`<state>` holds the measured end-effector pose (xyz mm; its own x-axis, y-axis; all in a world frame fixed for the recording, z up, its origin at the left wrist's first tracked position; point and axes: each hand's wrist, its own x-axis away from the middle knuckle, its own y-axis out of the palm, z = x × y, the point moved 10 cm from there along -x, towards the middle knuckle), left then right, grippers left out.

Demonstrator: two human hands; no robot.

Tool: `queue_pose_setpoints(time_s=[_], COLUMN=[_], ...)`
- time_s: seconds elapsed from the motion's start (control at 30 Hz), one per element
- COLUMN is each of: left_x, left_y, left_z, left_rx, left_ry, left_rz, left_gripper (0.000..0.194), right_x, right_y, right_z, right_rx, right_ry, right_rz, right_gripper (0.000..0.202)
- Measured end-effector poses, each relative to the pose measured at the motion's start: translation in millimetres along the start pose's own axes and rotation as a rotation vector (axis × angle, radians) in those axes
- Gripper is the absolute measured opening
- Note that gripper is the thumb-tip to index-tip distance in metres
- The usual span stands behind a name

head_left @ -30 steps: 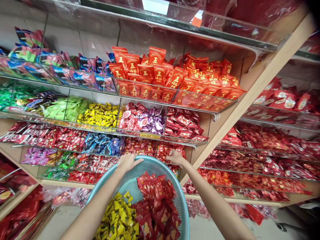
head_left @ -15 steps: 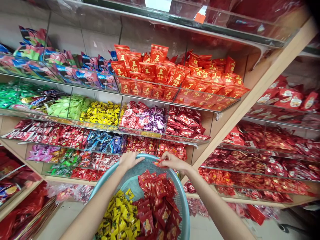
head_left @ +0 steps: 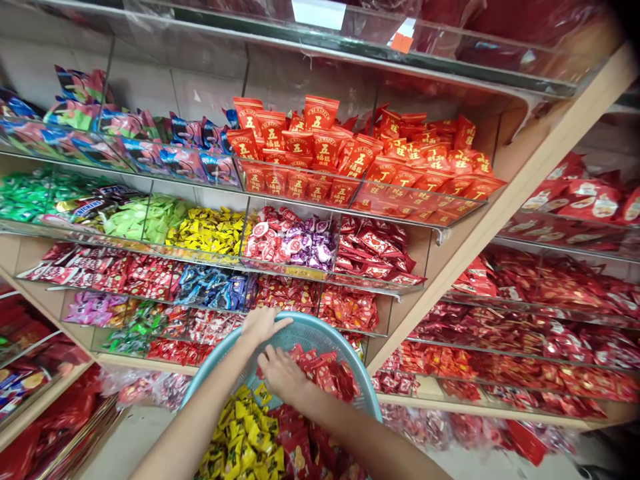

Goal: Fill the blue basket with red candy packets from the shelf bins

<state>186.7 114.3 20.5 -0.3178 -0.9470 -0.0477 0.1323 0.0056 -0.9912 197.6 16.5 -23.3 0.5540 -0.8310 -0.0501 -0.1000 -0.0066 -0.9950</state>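
Note:
A blue-green plastic mesh basket [head_left: 367, 383] sits low in front of me, tilted toward me. My left hand [head_left: 260, 327] grips its far rim, thumb on the inner side and fingers over the edge. Inside the basket is my right hand [head_left: 283, 373], fingers curled down, with a bit of a red-wrapped candy [head_left: 260, 369] showing at the fingertips. Yellow-wrapped candies [head_left: 243, 433] fill the basket's near left. Bright red candy packets [head_left: 327, 373] lie beyond my right wrist, and darker red packets [head_left: 295, 443] lie partly under my forearm.
Clear-fronted shelves of sorted candy rise ahead, with red packets [head_left: 347, 307] in a low bin just behind the basket. Larger red bags [head_left: 320, 153] stand higher up. A slanting wooden shelf side [head_left: 450, 280] divides off more red candy at right. Plastic bags [head_left: 150, 387] lie below the shelves.
My right hand has moved from above the basket's far right rim down and left into the basket. My left hand keeps its hold on the rim. The view has shifted slightly.

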Motion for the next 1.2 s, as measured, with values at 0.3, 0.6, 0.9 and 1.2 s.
queue_pose_setpoints(time_s=[0.3, 0.6, 0.9, 1.2], left_x=[2, 2, 3, 1], left_y=[-3.1, -1.4, -2.4, -2.7], left_z=[-1, -1, 0, -1], left_rx=[0.02, 0.027, 0.027, 0.02], left_ry=[-0.01, -0.016, -0.031, -0.017], left_rz=[0.007, -0.004, -0.028, -0.023], left_gripper=[0.072, 0.071, 0.069, 0.071], right_x=[3, 9, 5, -2], right_y=[26, 32, 43, 57], right_z=[-15, -5, -7, -13], right_rx=[0.116, -0.005, 0.009, 0.002], right_ry=[-0.044, 0.174, 0.224, 0.129], right_rz=[0.026, -0.07, -0.095, -0.315], right_gripper=[0.014, 0.042, 0.042, 0.054])
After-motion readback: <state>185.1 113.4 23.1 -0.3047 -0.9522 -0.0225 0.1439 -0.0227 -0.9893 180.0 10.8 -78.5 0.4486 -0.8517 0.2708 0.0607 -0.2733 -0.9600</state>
